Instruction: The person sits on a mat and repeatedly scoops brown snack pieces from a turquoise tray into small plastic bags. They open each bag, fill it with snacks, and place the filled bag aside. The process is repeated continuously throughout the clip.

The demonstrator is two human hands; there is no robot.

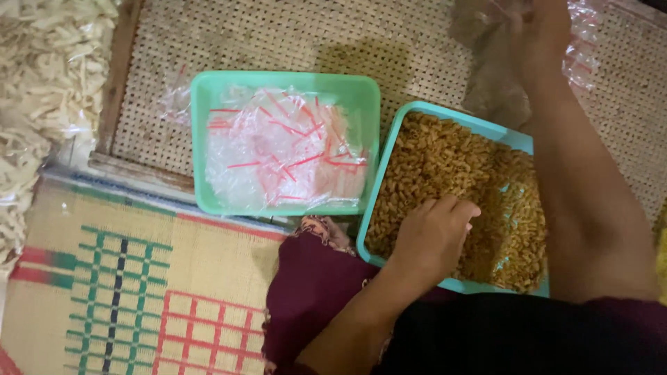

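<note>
Over teal tray [417, 114], my left hand [434, 236] cups downward, fingers curled into golden snack pieces [445, 160], grasping some; right hand [542, 31] raised, grip unclear.

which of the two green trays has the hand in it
The right-hand tray, filled with small golden-brown snack pieces: the left hand rests in them. The other tray holds only clear plastic bags with red strips.

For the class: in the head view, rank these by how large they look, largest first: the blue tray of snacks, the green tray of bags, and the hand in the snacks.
1. Blue tray, partly hidden by an arm.
2. Green tray, close in size, so the top two are unsure.
3. Left hand, clearly smallest.
</note>
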